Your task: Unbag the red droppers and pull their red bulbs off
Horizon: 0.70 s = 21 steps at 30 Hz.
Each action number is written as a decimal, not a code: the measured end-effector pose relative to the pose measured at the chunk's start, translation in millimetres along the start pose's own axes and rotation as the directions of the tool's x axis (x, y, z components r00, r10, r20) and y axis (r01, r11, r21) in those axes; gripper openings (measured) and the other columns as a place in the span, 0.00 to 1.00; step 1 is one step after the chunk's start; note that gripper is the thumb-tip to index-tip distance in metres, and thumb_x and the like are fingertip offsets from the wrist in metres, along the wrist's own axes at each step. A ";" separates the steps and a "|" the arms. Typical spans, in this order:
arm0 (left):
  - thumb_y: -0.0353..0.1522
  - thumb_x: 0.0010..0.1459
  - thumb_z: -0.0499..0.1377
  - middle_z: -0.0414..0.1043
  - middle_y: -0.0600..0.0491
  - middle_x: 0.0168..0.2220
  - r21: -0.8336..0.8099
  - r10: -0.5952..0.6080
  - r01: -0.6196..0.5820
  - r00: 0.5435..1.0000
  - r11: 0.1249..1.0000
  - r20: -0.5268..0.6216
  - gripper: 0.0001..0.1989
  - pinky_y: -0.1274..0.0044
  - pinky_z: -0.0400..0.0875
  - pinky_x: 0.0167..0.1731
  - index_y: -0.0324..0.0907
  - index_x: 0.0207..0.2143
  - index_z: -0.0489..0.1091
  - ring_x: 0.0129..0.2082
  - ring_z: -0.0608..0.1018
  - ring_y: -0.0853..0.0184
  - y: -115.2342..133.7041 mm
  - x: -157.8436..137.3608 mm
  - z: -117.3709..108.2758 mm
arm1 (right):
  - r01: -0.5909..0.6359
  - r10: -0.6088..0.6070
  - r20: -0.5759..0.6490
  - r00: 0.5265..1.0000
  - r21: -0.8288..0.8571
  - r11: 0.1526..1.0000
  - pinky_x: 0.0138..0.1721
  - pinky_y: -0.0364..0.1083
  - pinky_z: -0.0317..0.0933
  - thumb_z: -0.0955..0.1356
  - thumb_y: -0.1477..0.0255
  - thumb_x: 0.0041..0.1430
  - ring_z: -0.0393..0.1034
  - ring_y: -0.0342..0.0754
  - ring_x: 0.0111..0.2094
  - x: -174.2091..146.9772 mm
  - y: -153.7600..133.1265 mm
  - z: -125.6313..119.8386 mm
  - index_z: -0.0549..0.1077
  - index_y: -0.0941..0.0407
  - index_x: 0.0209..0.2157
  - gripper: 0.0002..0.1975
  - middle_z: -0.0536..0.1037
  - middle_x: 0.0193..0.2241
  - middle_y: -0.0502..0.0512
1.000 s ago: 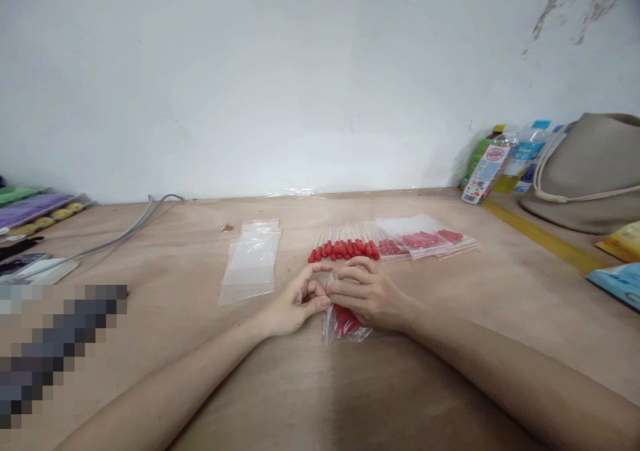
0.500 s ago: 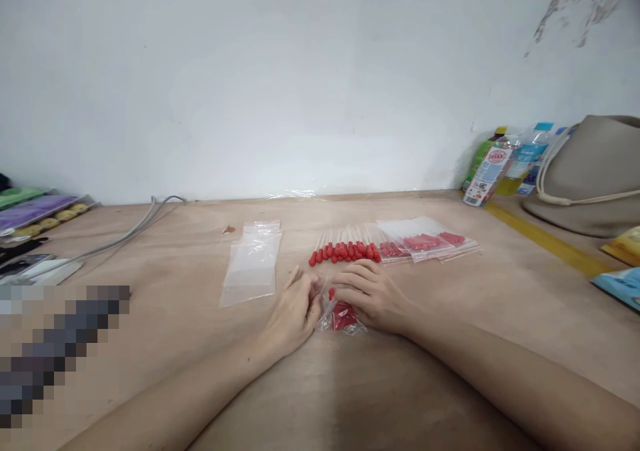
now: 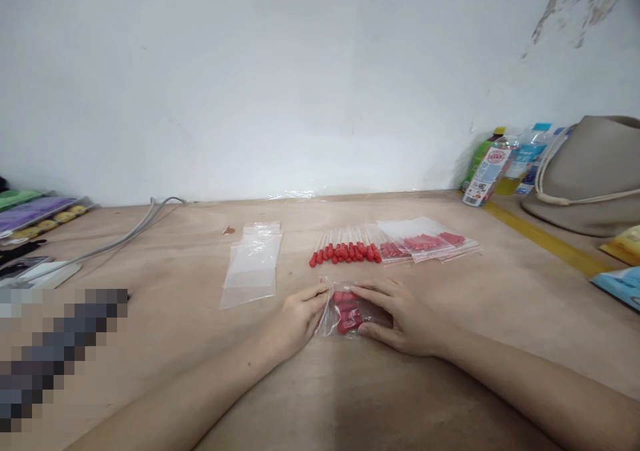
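Note:
A small clear plastic bag [image 3: 327, 321] with several red bulb-like pieces [image 3: 349, 316] inside lies on the table between my hands. My left hand [image 3: 303, 314] pinches the bag's left edge between thumb and fingers. At the bag's right side, my right hand [image 3: 403, 317] has its thumb and fingers apart, the fingertips resting against the plastic. Just beyond the bag is a row of thin clear droppers [image 3: 345, 249] with red bulbs toward me. A stack of flat clear bags [image 3: 251, 267] lies to the left of the row.
Filled bags with red bulbs [image 3: 423, 241] overlap right of the droppers. Bottles [image 3: 530, 157], a carton [image 3: 487, 174] and a grey-beige bag [image 3: 593, 171] stand at the back right. A grey cable [image 3: 125, 234] runs along the left, near colourful packs [image 3: 40, 214].
My right hand has shifted right and toward me and spread its fingers, uncovering more red pieces in the bag. My left hand keeps hold of the bag's left edge.

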<state>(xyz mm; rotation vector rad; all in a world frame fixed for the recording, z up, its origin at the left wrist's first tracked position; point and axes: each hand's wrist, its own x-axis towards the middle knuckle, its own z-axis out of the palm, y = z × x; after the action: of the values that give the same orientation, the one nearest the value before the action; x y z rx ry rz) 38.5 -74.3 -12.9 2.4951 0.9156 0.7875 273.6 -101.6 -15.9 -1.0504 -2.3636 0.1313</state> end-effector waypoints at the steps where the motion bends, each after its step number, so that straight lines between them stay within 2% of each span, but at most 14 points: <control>1: 0.32 0.60 0.47 0.65 0.49 0.50 -0.017 -0.018 0.018 1.000 1.000 0.012 0.17 0.70 0.62 0.50 0.45 0.50 0.65 0.49 0.69 0.63 1.0 1.4 -1.2 | -0.011 0.011 0.005 1.000 0.001 1.000 0.47 0.52 0.59 0.65 0.60 0.53 0.63 0.52 0.48 -0.5 0.8 0.4 0.62 0.55 0.53 0.26 0.68 0.49 0.61; 6: 0.34 0.59 0.49 0.66 0.48 0.48 -0.069 -0.011 0.018 0.994 0.997 0.106 0.18 0.69 0.61 0.50 0.45 0.52 0.62 0.48 0.68 0.62 7.6 9.0 -8.4 | 0.028 -0.028 -0.008 1.000 0.011 1.000 0.46 0.53 0.60 0.65 0.62 0.54 0.64 0.51 0.47 4.7 4.6 5.1 0.62 0.55 0.53 0.25 0.69 0.48 0.61; 10: 0.36 0.59 0.50 0.68 0.48 0.42 -0.083 -0.012 0.025 0.988 0.996 0.154 0.16 0.69 0.62 0.46 0.43 0.48 0.64 0.43 0.68 0.62 12.4 12.9 -11.1 | 0.045 -0.045 -0.009 0.999 0.007 0.999 0.47 0.54 0.60 0.65 0.62 0.55 0.63 0.52 0.48 7.2 6.9 7.3 0.62 0.53 0.54 0.25 0.68 0.49 0.61; 16: 0.35 0.58 0.51 0.67 0.49 0.37 -0.083 -0.101 0.115 0.984 0.990 0.149 0.08 0.72 0.63 0.39 0.40 0.35 0.64 0.38 0.68 0.63 18.0 13.3 -11.4 | 0.046 -0.047 0.021 0.999 0.026 0.999 0.47 0.54 0.60 0.64 0.62 0.56 0.63 0.52 0.48 6.4 6.9 6.8 0.61 0.52 0.55 0.25 0.68 0.49 0.61; 21: 0.34 0.58 0.49 0.66 0.52 0.33 -0.144 -0.133 0.148 0.985 0.978 0.113 0.07 0.74 0.64 0.37 0.41 0.34 0.63 0.35 0.68 0.66 19.2 8.5 -8.9 | 0.029 -0.030 0.024 0.999 0.057 0.998 0.48 0.52 0.60 0.63 0.62 0.56 0.63 0.51 0.49 6.3 5.0 5.7 0.59 0.53 0.55 0.26 0.67 0.50 0.61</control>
<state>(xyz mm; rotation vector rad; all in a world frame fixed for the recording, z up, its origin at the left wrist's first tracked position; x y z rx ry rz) 47.4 -81.1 6.8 2.2880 0.9467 0.6510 270.5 -92.9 -19.5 -0.9918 -2.3826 0.2008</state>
